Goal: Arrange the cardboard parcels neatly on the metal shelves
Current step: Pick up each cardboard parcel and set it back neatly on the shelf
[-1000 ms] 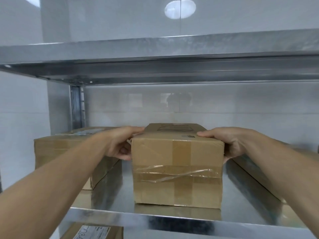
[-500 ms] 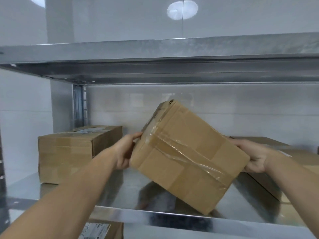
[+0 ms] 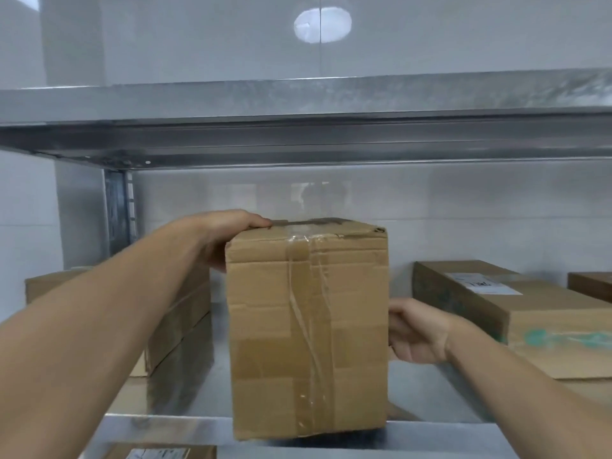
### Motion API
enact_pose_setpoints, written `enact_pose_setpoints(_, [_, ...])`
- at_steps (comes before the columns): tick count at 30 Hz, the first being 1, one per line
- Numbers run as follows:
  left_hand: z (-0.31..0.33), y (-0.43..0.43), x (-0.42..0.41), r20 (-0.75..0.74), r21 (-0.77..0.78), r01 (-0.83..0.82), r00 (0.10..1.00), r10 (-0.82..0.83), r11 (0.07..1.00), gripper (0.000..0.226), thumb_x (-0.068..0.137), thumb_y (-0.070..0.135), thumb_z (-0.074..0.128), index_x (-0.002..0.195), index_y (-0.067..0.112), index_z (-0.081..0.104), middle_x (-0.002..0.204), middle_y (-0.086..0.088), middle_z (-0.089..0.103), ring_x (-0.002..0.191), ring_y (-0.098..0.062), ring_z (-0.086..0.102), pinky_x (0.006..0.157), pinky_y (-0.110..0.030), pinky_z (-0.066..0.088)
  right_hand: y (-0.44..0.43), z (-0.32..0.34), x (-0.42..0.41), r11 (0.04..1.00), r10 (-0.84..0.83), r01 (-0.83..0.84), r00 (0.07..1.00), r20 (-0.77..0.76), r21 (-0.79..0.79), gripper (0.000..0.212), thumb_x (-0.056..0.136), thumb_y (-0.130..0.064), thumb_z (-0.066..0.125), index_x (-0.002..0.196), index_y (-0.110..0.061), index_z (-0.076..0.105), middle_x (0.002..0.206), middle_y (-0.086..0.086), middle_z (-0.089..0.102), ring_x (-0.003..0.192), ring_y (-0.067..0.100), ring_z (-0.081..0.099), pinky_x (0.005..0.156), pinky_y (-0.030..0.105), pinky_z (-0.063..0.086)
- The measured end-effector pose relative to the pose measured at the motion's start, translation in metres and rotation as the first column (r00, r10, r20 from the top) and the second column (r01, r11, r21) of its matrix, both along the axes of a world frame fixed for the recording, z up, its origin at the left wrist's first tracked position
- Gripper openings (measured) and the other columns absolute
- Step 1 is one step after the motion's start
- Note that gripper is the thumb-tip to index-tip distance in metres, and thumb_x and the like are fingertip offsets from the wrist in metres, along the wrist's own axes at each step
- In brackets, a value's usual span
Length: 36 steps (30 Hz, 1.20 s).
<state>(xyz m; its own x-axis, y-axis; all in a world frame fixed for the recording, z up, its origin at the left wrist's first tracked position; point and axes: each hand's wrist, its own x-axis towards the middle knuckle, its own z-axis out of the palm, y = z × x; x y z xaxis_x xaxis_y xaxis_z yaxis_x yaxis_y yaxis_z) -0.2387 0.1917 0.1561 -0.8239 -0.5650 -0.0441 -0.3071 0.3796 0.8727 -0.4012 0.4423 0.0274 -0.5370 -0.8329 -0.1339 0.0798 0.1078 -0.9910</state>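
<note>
A taped cardboard parcel (image 3: pixel 308 329) stands on end at the front of the metal shelf (image 3: pixel 165 425), its tape seam running top to bottom. My left hand (image 3: pixel 228 236) grips its upper left corner, fingers curled over the top edge. My right hand (image 3: pixel 417 332) holds the lower right side; its fingertips are hidden behind the box. Whether the box bottom rests on the shelf or hovers just above the front edge is unclear.
A parcel (image 3: pixel 178 313) sits on the shelf to the left, mostly behind my forearm. A long flat labelled parcel (image 3: pixel 530 313) lies on the right, another (image 3: pixel 592 286) beyond it. An upper shelf (image 3: pixel 298 127) runs overhead. A labelled box (image 3: pixel 159 452) shows on the level below.
The parcel lay flat on the shelf, was tilted up between both hands, and now stands upright on end. My left hand rose to the top corner; my right dropped to the lower side.
</note>
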Motion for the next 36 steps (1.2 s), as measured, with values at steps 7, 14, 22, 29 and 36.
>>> enact_pose_setpoints(7, [0.007,-0.004,-0.007,0.057,-0.071,-0.013,0.998,0.017,0.997,0.049,0.1,0.049,0.054,0.131,0.014,0.067,0.124,-0.013,0.072,0.1,-0.025,0.069,0.081,-0.034,0.055,-0.025,0.075,0.0,0.968,-0.249,0.244,0.96,-0.13,-0.05,0.077,0.08,-0.077,0.062,0.121,-0.013,0.072,0.124,0.014,0.071,0.116,0.039,0.066,0.103,0.063,0.048])
enact_pose_setpoints(14, [0.007,-0.003,-0.003,0.072,-0.058,-0.01,0.997,0.014,0.998,0.042,0.101,0.044,0.056,0.127,0.013,0.068,0.121,-0.014,0.073,0.092,-0.025,0.07,0.066,-0.031,0.057,-0.046,0.129,0.026,0.957,-0.159,0.23,0.925,-0.345,0.176,0.036,0.095,-0.04,0.065,0.072,-0.014,0.072,0.076,0.007,0.072,0.076,0.026,0.067,0.104,0.048,0.05])
enact_pose_setpoints(22, [0.01,0.007,-0.004,0.095,-0.142,-0.05,0.993,0.064,0.989,0.028,0.102,0.038,0.058,0.113,0.014,0.067,0.106,-0.011,0.071,0.084,-0.023,0.068,0.056,-0.031,0.051,-0.055,0.135,0.017,0.935,-0.105,0.219,0.923,-0.37,0.281,0.019,0.097,-0.026,0.066,0.089,-0.008,0.067,0.07,0.008,0.071,0.053,0.021,0.068,0.058,0.033,0.058])
enact_pose_setpoints(29, [0.009,0.009,0.002,0.012,-0.11,-0.037,0.999,0.039,0.993,0.026,0.101,0.041,0.058,0.109,0.018,0.068,0.108,-0.01,0.074,0.087,-0.022,0.071,0.059,-0.029,0.056,-0.043,0.134,0.02,0.966,-0.12,0.19,0.93,-0.346,0.174,0.023,0.1,-0.034,0.062,0.09,-0.014,0.068,0.071,0.005,0.072,0.055,0.019,0.068,0.058,0.03,0.057])
enact_pose_setpoints(36, [0.024,0.02,0.006,-0.193,-0.144,-0.037,0.981,0.008,0.989,0.023,0.102,0.035,0.059,0.109,0.014,0.068,0.108,-0.007,0.071,0.09,-0.023,0.068,0.069,-0.037,0.055,-0.038,0.134,0.015,0.981,-0.196,0.18,0.917,-0.349,-0.078,0.027,0.098,-0.03,0.066,0.117,-0.011,0.071,0.106,0.009,0.078,0.098,0.022,0.074,0.095,0.04,0.059])
